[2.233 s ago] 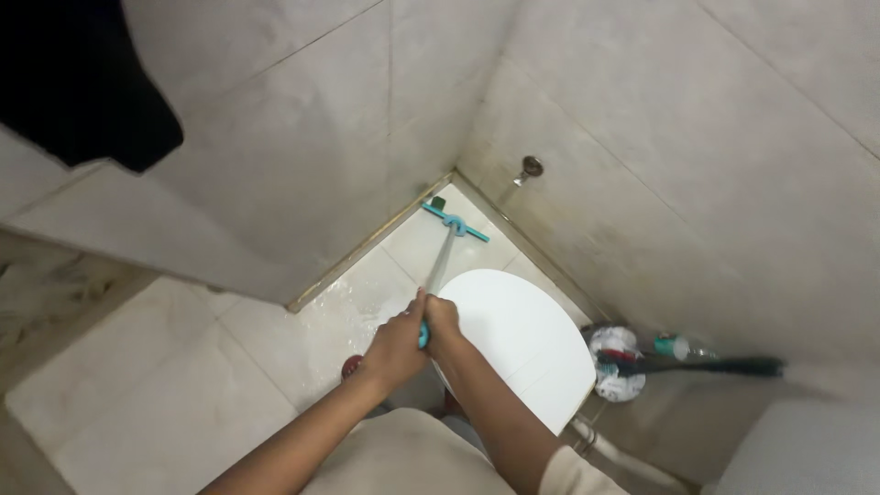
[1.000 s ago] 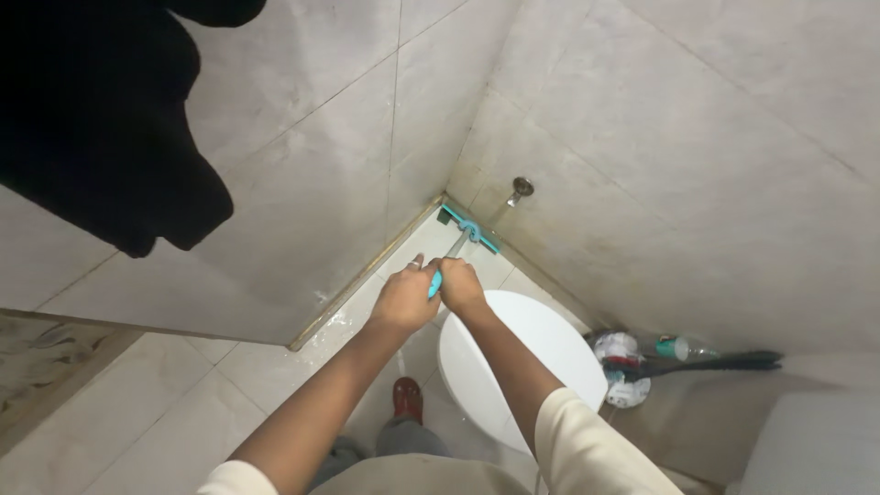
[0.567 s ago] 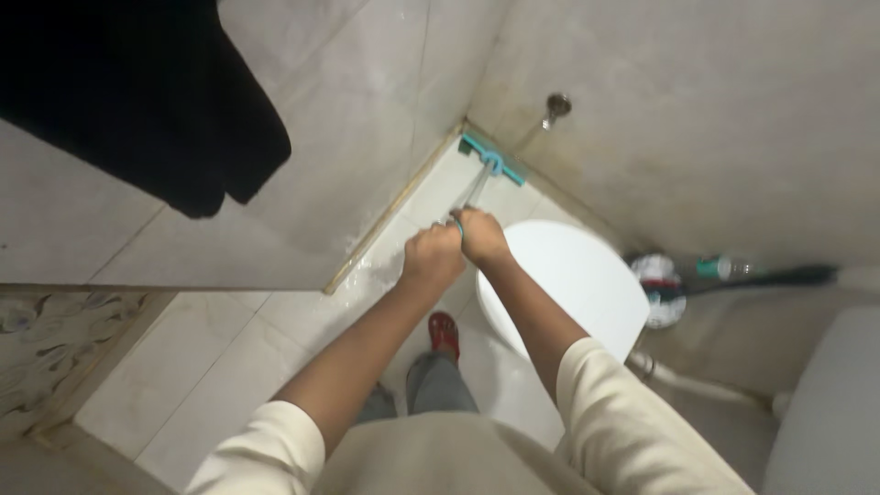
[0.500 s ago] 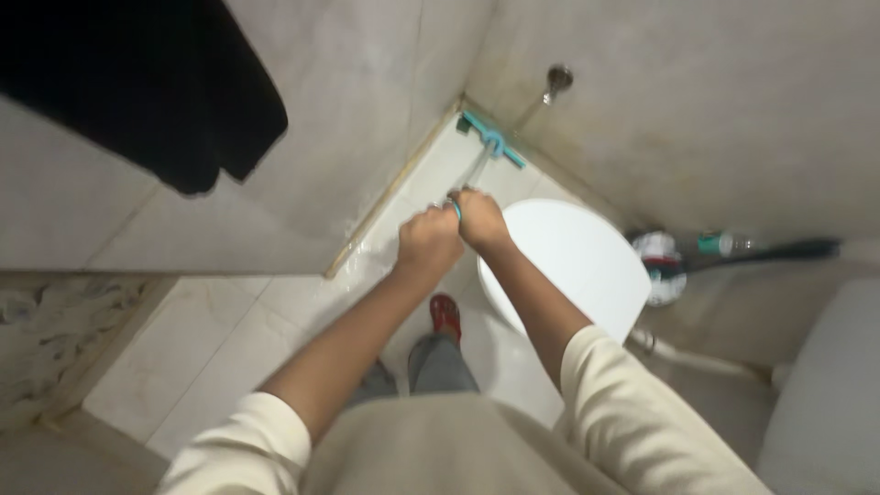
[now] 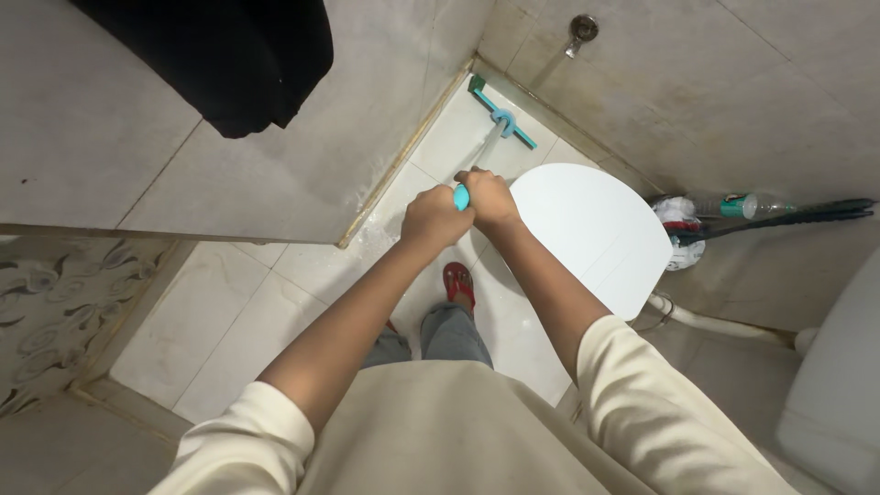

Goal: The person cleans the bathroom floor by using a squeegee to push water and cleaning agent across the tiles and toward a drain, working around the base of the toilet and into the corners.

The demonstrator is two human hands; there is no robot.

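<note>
Both hands grip the teal end of a long-handled floor wiper [image 5: 484, 148]. My left hand [image 5: 434, 218] is closed on the handle's lower end, and my right hand [image 5: 489, 196] is closed on it just beyond. The wiper's teal blade [image 5: 502, 112] lies on the wet white floor tiles in the corner where two grey tiled walls meet. A white closed toilet lid [image 5: 591, 229] is directly to the right of my hands.
A black cloth [image 5: 234, 55] hangs on the left wall. Behind the toilet lie a dark brush [image 5: 788, 215], a bottle [image 5: 738, 203] and a white bag. A tap [image 5: 579, 29] sticks out of the far wall. My red sandal [image 5: 458, 282] stands on the floor.
The wiper blade stays pushed into the floor corner while my hands hold the handle. My view has tilted down, so arms and shirt fill more of the picture.
</note>
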